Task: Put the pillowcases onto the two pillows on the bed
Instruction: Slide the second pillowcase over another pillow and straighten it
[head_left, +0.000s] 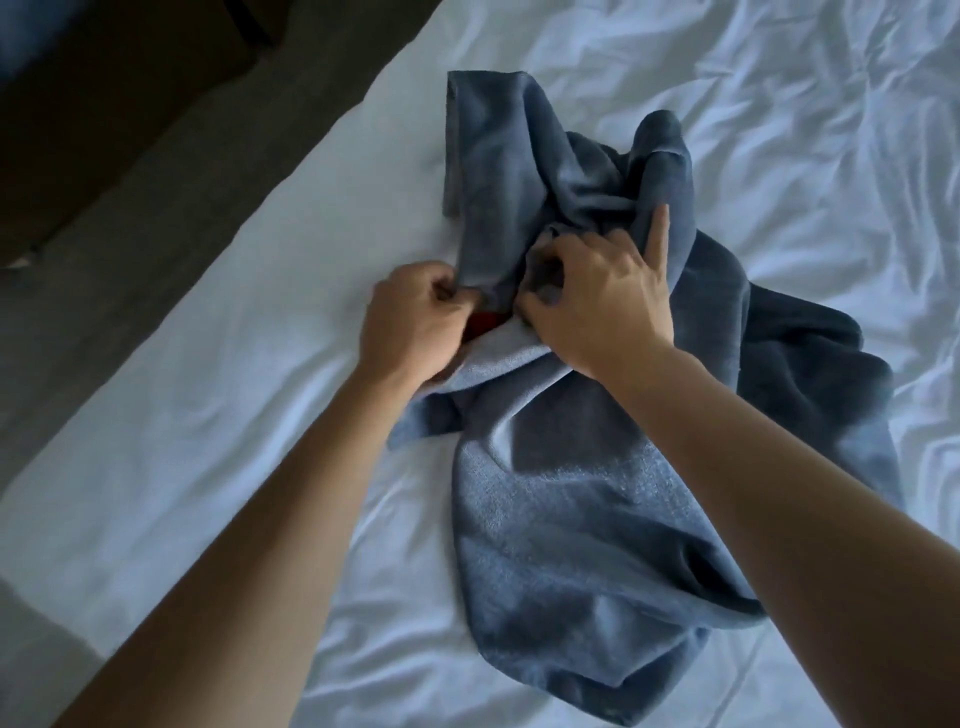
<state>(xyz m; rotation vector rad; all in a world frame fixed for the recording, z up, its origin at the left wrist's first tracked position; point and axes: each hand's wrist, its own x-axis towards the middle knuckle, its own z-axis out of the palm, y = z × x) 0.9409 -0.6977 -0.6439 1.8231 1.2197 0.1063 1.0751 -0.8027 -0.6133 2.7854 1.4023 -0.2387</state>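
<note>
Nearest me, the lower stretch of the blue pillowcase (571, 545) lies flat and rumpled on the white sheet of the bed (208, 415), running back between the two forearms. Further along, both hands are busy at one bunched spot. The left hand (415, 317) pinches a fold of the cloth between thumb and curled fingers. Just beside it, the right hand (597, 296) grips a wad of the same cloth, with one finger sticking straight out over the heap. Between the two hands a small patch of something red (485, 323) shows; what it is I cannot tell.

Beyond the hands the rest of the cloth rises in a twisted heap, one flap lying toward the far edge of the bed.

No pillow is in sight, so this looks like hunting for the opening. The risk, as I see it, is that each hand has hold of a different layer, or of two layers together. Pulling apart then would only tighten the twist, or turn the case inside out.
</note>
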